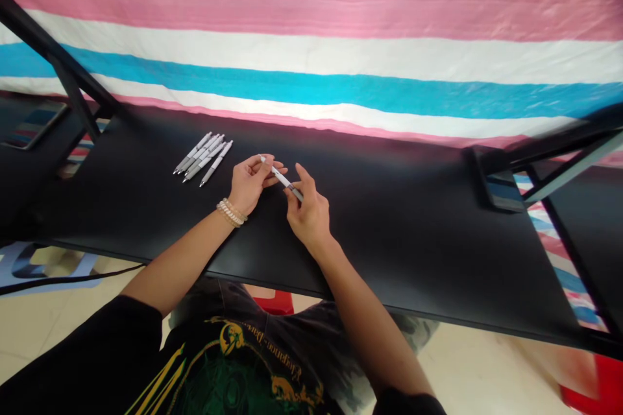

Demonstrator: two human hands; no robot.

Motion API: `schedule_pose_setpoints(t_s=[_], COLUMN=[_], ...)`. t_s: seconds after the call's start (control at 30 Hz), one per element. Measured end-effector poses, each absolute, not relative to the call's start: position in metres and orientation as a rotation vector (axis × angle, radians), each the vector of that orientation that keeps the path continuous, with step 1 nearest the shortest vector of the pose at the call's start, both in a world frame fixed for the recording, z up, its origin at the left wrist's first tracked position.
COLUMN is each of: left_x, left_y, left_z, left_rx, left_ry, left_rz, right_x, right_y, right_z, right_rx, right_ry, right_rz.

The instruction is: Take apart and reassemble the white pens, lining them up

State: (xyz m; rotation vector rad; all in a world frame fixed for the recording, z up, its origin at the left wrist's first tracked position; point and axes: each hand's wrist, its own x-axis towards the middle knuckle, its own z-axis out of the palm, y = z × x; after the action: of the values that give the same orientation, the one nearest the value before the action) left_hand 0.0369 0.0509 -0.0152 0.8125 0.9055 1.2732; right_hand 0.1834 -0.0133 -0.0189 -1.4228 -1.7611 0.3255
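Both ends of one slim white pen pinched by left hand and right hand for steadiness; spare white pens bunched aside.

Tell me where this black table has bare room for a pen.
The widest bare patch is the black tabletop right of the right hand. A smaller one lies left of the pen row. It's crowded around the left hand, the white pen and that row.

The black table carries one group of white pens. The pens lie side by side, left of center, tips toward the near edge.
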Motion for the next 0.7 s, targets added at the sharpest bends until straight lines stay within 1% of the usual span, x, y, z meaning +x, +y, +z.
schedule_pose_setpoints(t_s=[0.17, 0.2, 0.33, 0.37, 0.5, 0.7], left_x=[0.040, 0.040, 0.038, 0.038, 0.035, 0.035], left_y=[0.049, 0.049, 0.049, 0.049, 0.053, 0.056], left_z=[-0.018, -0.018, -0.017, -0.016, -0.017, -0.020], left_rx=[0.832, 0.833, 0.826, 0.821, 0.754, 0.695], left_ry=[0.889, 0.887, 0.868, 0.864, 0.861, 0.886], left_rz=[1.269, 1.263, 1.242, 1.249, 1.351, 1.389], right_x=[0.182, 0.182, 0.184, 0.186, 0.193, 0.191], right_y=[-0.014, -0.014, -0.011, -0.011, -0.009, -0.009], right_z=[-0.022, -0.021, -0.018, -0.017, -0.012, -0.012], right_rx=[-1.483, -1.482, -1.400, -1.378, -1.385, -1.376], right_ry=[-1.837, -1.825, -1.620, -1.563, -1.566, -1.522], right_rz=[0.263, 0.303, 0.687, 0.728, 0.600, 0.753])
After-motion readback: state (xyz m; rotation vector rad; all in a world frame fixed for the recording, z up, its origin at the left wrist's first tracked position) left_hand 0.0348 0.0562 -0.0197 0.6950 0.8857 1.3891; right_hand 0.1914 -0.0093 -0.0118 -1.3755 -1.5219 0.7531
